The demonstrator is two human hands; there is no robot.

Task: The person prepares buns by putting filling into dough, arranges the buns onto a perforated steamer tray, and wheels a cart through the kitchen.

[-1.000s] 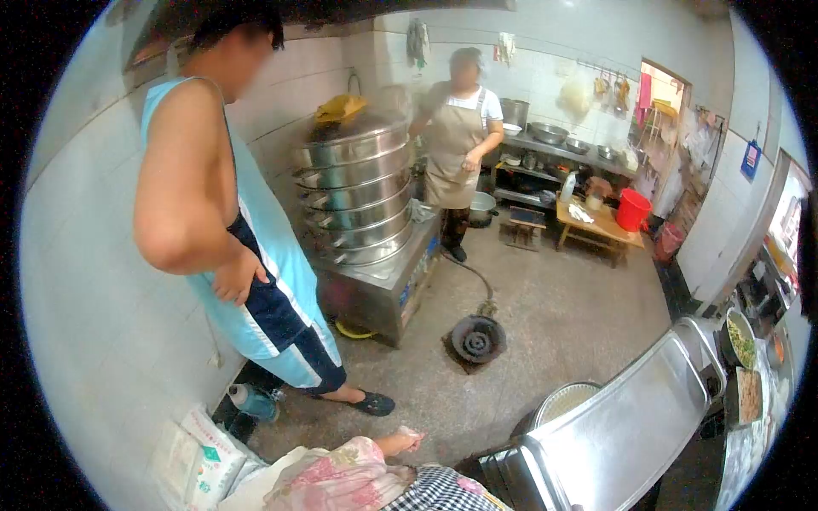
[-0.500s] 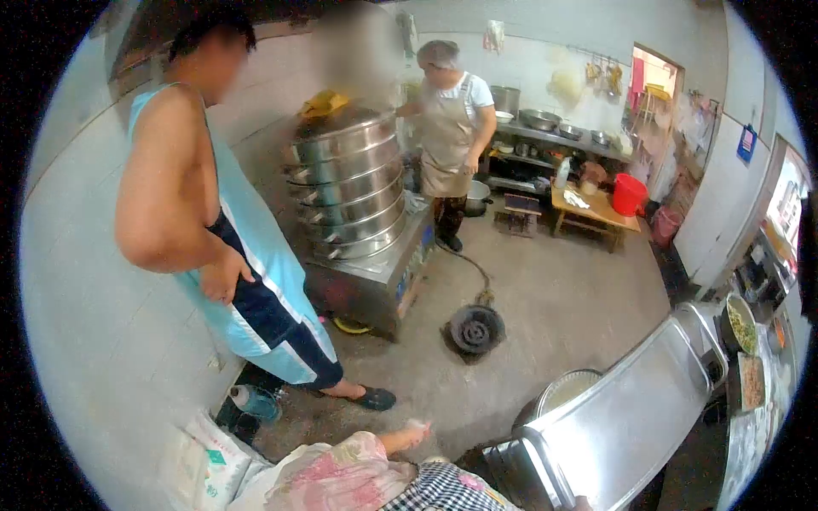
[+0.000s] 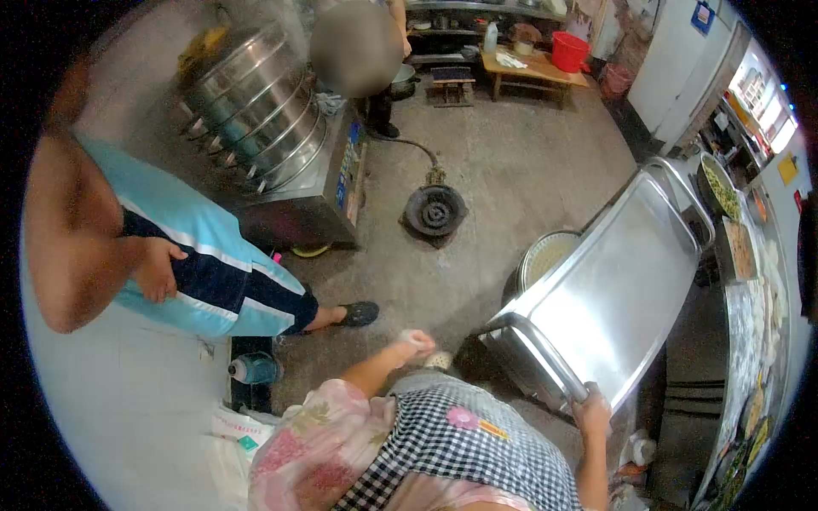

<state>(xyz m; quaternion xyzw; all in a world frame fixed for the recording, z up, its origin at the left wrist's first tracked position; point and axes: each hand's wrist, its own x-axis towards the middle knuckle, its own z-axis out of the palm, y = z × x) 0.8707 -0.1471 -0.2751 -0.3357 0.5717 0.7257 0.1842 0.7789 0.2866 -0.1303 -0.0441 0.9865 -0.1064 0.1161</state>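
My right hand (image 3: pixel 591 407) is closed around the near end of a tubular metal handle (image 3: pixel 545 353) on a stainless steel trolley (image 3: pixel 635 281). The trolley's flat shiny top stretches away to the upper right. My left hand (image 3: pixel 416 343) hangs in front of my body, dusted white, its fingers loosely curled with nothing visible in them. Beneath it a small pale round thing (image 3: pixel 439 360) shows, too unclear to name. Behind the trolley's left edge stands a large round metal pot (image 3: pixel 545 260) with pale contents, partly covered by the trolley.
A person in a light blue top (image 3: pixel 183 230) stands at my left, beside stacked metal steamers (image 3: pixel 256 111). Another person is farther back, largely blurred. A gas burner (image 3: pixel 435 210) with a hose sits on the floor. Right of the trolley runs a food-laden counter (image 3: pixel 741 358).
My view has tilted down, bringing my apron and right forearm into sight. My right hand, barely visible before at the bottom edge, now shows on the trolley handle.
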